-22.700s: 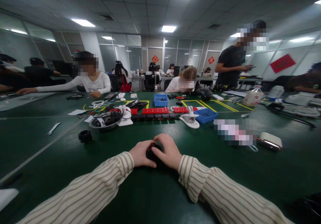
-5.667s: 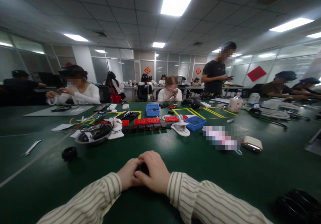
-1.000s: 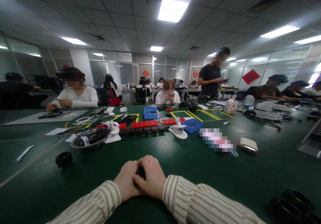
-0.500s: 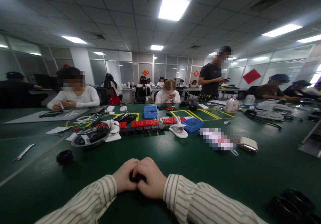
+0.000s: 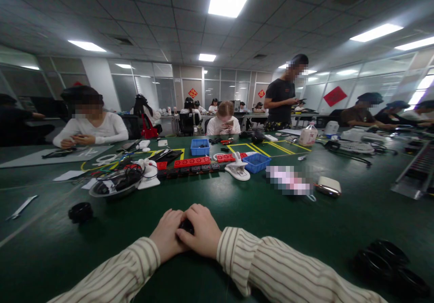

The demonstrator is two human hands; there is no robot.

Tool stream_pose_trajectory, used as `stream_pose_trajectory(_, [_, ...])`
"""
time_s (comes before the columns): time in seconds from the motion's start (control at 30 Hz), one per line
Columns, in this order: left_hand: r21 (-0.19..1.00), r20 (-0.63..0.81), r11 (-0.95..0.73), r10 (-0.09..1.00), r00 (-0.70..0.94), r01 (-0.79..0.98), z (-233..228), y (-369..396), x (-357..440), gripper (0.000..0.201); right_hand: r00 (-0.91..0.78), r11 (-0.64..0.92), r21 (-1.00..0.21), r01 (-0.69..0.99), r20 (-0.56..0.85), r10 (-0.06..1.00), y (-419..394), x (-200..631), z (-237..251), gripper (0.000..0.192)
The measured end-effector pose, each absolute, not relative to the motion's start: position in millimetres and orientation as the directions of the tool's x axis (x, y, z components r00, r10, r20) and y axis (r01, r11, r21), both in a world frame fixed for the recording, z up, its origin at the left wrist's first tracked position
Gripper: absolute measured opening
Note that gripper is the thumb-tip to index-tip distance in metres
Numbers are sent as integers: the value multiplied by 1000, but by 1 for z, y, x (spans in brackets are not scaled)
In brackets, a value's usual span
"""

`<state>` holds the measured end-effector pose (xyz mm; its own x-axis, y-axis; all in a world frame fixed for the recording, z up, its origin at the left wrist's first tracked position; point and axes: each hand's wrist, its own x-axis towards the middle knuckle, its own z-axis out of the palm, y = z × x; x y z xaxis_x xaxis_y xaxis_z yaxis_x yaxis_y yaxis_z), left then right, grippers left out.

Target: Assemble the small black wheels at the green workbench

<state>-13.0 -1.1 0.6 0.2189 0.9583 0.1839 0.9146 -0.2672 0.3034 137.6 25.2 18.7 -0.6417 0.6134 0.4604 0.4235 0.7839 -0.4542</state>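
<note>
Together, both hands, left hand, right hand, cupping small black object, green table

Left hand and right hand curled together, fingers touching, striped-sleeved forearms converging

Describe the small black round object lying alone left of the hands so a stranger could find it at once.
Start at the green table and find the shallow metal bowl of tangled cables on its left half. Just in front of it, left of the left hand, sits a small black round cap-like object. Unlike the white flat tool further left, it is dark, squat and circular.
</note>
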Motion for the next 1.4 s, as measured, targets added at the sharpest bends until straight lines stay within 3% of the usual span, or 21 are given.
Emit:
stream_pose_trajectory(0.17, [381, 183, -347, 937, 298, 857, 3, 2, -19, 41, -681, 831, -435, 346, 492, 541, 27, 137, 18, 15])
stream_pose_trajectory(0.33, [513, 221, -461, 886, 408, 724, -3, 10, -30, 33, -759, 909, -381, 167, 539, 365, 31, 137, 15, 14])
stream_pose_trajectory(0.47, [499, 205, -526, 844, 495, 689, -7, 13, -36, 29, -788, 942, -334, 15, 576, 217, 34, 136, 14, 11])
stream_pose_trajectory(0.57, [488, 210, -536, 838, 503, 689, -11, 15, -38, 31, -795, 945, -326, -3, 574, 195, 32, 137, 16, 11])
stream_pose_trajectory(0.63, [507, 231, -524, 848, 478, 685, -14, 15, -38, 42, -779, 944, -326, 48, 580, 239, 29, 139, 19, 14])
stream_pose_trajectory(0.73, [528, 242, -472, 880, 408, 706, -12, 12, -35, 51, -695, 909, -341, 241, 593, 407, 23, 140, 23, 32])
stream_pose_trajectory(0.83, [493, 218, -428, 903, 369, 757, -4, 6, -28, 44, -642, 817, -333, 471, 505, 576, 22, 139, 25, 40])
stream_pose_trajectory(0.93, [425, 182, -387, 922, 342, 818, 5, 3, -22, 29, -684, 766, -270, 583, 347, 642, 27, 138, 26, 38])
stream_pose_trajectory(1.03, [388, 178, -365, 931, 319, 846, 9, 2, -19, 26, -749, 815, -221, 536, 320, 580, 33, 139, 27, 32])
stream_pose_trajectory(1.13, [374, 202, -356, 932, 300, 856, 9, 2, -23, 29, -773, 898, -258, 357, 458, 439, 39, 143, 28, 28])
stream_pose_trajectory(1.2, [338, 222, -334, 937, 271, 880, 9, 4, -32, 30, -707, 902, -340, 266, 567, 423, 44, 144, 26, 30])
stream_pose_trajectory(1.3, [278, 233, -215, 961, 151, 936, 9, 10, -55, 38, -572, 799, -534, 277, 576, 584, 57, 143, 16, 29])
stream_pose_trajectory(1.4, [228, 156, 46, 984, -83, 973, 11, 16, -85, 47, -479, 666, -656, 355, 484, 732, 71, 141, 3, 22])
